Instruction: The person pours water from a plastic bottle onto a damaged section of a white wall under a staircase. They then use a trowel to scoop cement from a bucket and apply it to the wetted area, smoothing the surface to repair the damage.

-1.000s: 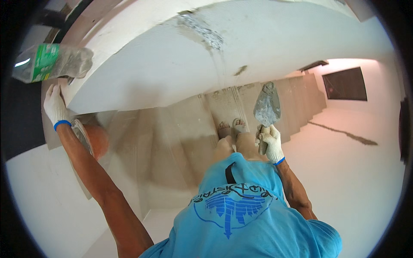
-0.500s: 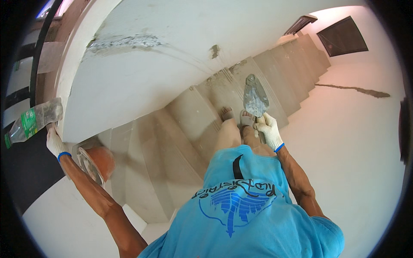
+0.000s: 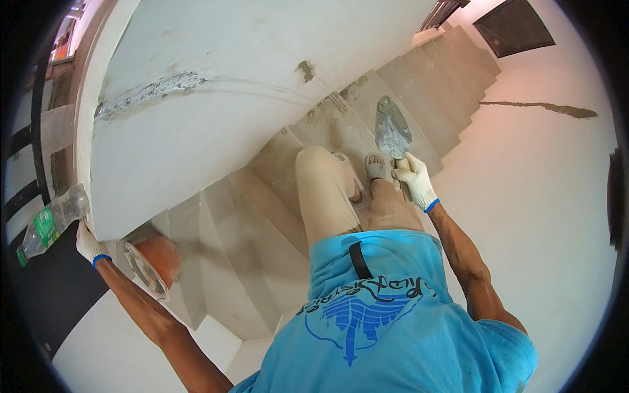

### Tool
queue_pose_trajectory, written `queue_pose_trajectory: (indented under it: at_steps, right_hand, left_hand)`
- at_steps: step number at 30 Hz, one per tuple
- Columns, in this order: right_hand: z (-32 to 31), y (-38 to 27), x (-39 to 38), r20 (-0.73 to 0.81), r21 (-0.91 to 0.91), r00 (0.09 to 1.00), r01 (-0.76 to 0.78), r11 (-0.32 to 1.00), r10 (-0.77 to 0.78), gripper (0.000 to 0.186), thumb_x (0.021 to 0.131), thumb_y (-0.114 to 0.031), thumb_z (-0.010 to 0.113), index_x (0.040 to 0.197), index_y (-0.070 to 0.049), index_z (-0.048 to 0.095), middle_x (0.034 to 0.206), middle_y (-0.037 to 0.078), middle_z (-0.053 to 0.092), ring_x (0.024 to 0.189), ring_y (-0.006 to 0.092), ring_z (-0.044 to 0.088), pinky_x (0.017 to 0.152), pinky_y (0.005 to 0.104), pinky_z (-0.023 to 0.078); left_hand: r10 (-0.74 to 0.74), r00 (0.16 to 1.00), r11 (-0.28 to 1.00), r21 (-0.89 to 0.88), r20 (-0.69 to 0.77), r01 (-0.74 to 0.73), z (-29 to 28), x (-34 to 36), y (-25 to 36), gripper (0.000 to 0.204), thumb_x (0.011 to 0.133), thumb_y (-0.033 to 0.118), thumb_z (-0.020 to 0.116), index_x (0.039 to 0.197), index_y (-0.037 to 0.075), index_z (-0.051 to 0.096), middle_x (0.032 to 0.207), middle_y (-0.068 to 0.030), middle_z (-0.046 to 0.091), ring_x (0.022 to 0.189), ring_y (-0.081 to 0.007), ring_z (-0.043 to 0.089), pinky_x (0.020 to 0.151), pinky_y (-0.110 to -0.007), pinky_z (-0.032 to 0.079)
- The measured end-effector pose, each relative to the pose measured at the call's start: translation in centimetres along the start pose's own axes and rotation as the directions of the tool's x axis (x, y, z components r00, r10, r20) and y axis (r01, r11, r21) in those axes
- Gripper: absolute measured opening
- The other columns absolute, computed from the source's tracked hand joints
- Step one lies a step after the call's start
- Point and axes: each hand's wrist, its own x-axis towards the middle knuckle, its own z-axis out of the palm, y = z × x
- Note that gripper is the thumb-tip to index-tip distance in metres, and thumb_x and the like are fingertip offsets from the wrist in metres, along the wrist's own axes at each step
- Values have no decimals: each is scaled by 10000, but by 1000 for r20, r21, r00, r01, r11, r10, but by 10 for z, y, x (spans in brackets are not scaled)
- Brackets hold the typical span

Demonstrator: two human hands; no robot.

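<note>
My right hand [image 3: 416,180], in a white knit glove with a blue cuff, is closed around the handle of a pointed trowel [image 3: 393,131]. Grey mortar is smeared over the blade, which points away from me above the steps. Far to the left, my gloved left hand [image 3: 90,244] grips the end edge of a white wall [image 3: 177,144]; its fingertips are partly hidden. Beside that hand is a clear plastic bottle [image 3: 56,219] with a green label and cap. An orange bucket [image 3: 156,259] with a pale, dirty rim sits lower, next to my left forearm.
Dusty concrete stairs [image 3: 419,85] run from the lower left to the upper right, under my sandalled feet. The wall has a rough patched strip [image 3: 157,88]. A brown crack line [image 3: 544,107] marks the right wall. Dark railing [image 3: 39,137] stands at the far left.
My left knee has come up and forward as that leg bends, its foot shifting. The view has tilted slightly. The trowel stays in my right hand, and my left hand stays at the wall's edge.
</note>
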Motion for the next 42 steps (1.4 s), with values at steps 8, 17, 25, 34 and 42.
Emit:
queue_pose_trajectory:
  at_steps: [8,17,25,34,42]
  right_hand:
    - [42,15,28,0,86,1000,1,996,-1,222,888,-51,677,1090,-7,596,751,34,600,560,122,568,516,296,454]
    - [129,58,95,1,226,996,-82,971,84,220,885,-63,690,1075,-7,593,854,38,608,715,128,614,653,299,506]
    - [193,112,168,-146,244,987,-24,969,61,312,835,-152,748,1087,-2,642,891,39,650,766,125,590,689,307,504]
    - [217,110,207,-162,355,982,-34,934,97,238,864,-29,669,1091,-5,604,872,56,620,740,146,630,670,313,514]
    - [238,132,221,-213,434,973,17,901,84,205,880,-17,656,1076,-16,597,860,49,614,729,139,611,660,309,504]
  left_hand:
    - [158,982,937,299,103,-182,-16,-11,18,394,1055,295,565,1062,-64,729,1006,-80,743,848,-172,644,770,-370,526]
    - [-40,999,996,86,34,37,-3,-46,49,392,1043,299,602,1186,-43,730,1086,-93,736,951,-209,706,805,-369,590]
    - [5,992,1000,3,129,-5,-38,-33,32,461,1036,301,583,1347,-38,619,1297,-130,680,1114,-280,692,915,-425,598]
    - [41,992,981,182,120,-63,-62,-29,25,615,1027,399,561,1497,7,499,1408,-159,606,1191,-306,644,956,-490,569]
    - [-77,989,994,86,130,66,-122,45,-1,523,929,309,689,1389,67,633,1391,-140,657,1257,-315,626,1028,-446,525]
